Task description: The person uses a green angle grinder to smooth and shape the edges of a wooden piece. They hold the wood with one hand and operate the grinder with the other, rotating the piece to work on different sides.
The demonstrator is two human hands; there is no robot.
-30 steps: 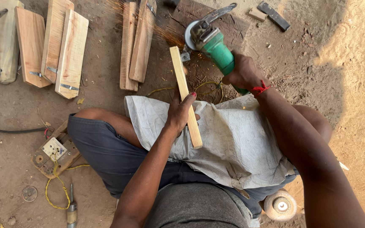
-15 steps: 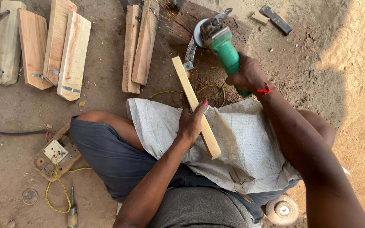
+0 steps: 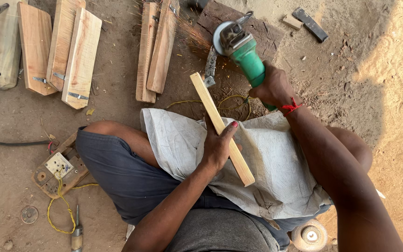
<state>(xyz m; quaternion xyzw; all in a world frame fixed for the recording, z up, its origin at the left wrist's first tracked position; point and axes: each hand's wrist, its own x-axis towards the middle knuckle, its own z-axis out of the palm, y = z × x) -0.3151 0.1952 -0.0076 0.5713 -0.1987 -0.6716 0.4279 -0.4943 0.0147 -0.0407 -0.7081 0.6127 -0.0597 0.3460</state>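
Note:
I sit on the dirt ground with a pale cloth [image 3: 276, 163] over my lap. My left hand [image 3: 218, 147] grips a long light wooden strip [image 3: 206, 95] that lies slanted across the cloth, its far end pointing up-left. My right hand [image 3: 271, 86] holds a green angle grinder [image 3: 241, 46] by its body, a red thread around that wrist. The grinder's disc is on a curved metal blade [image 3: 209, 67] on a dark wooden block [image 3: 257, 35], just beyond the strip's far end. Sparks spray up-left from it.
Several wooden planks [image 3: 71, 51] lie at upper left, two more [image 3: 157, 46] near the grinder. A socket board [image 3: 57, 168] with yellow wire sits by my left knee, a screwdriver [image 3: 76, 235] below it. A round disc [image 3: 309, 234] lies at lower right. Small black and wooden pieces [image 3: 306, 21] lie at the top.
My left hand has slid the wooden strip down and to the right across my lap. The grinder stays on the blade, sparks still flying.

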